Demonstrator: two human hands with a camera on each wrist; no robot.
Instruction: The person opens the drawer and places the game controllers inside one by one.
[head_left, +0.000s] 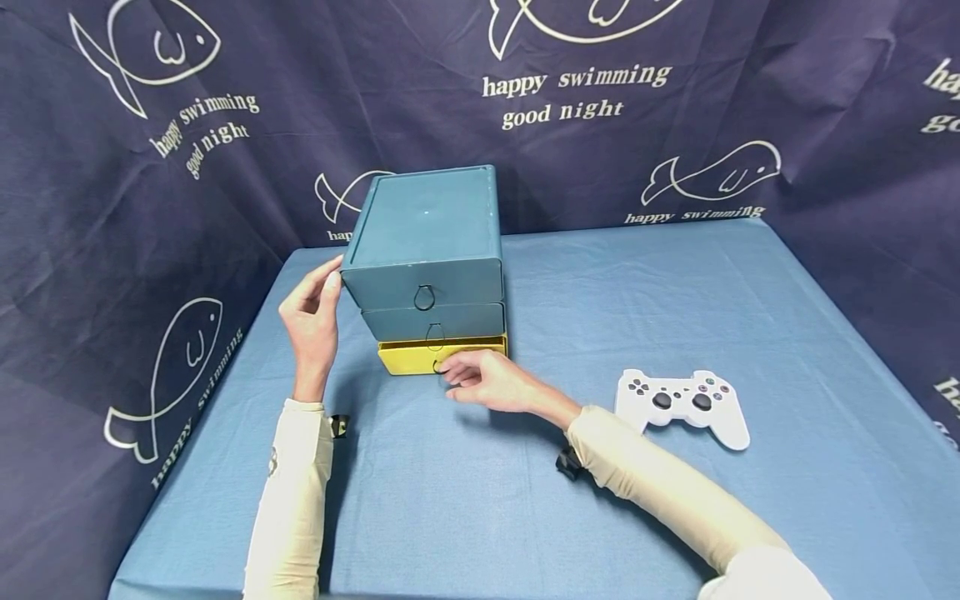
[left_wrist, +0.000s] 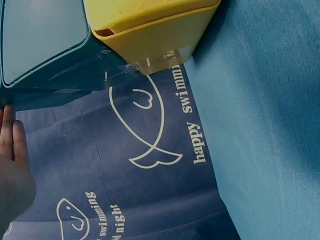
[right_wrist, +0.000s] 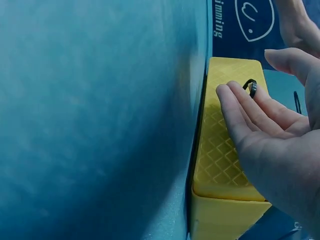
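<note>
A stack of drawer boxes has two teal units [head_left: 423, 217] above a yellow drawer [head_left: 408, 358], each front carrying a black ring pull. The yellow drawer's front stands slightly out, with a dark gap along its top. My left hand [head_left: 311, 321] rests its fingertips against the left side of the top teal box, near the front corner. My right hand [head_left: 491, 382] is at the yellow drawer's ring pull [right_wrist: 252, 88]. In the right wrist view its fingers extend over the yellow front, fingertips at the ring, the thumb held apart.
A white game controller [head_left: 682, 404] lies right of my right forearm on the blue tablecloth [head_left: 600, 292]. Dark blue fabric [head_left: 420, 75] with white fish drawings and lettering hangs behind and at both sides of the table.
</note>
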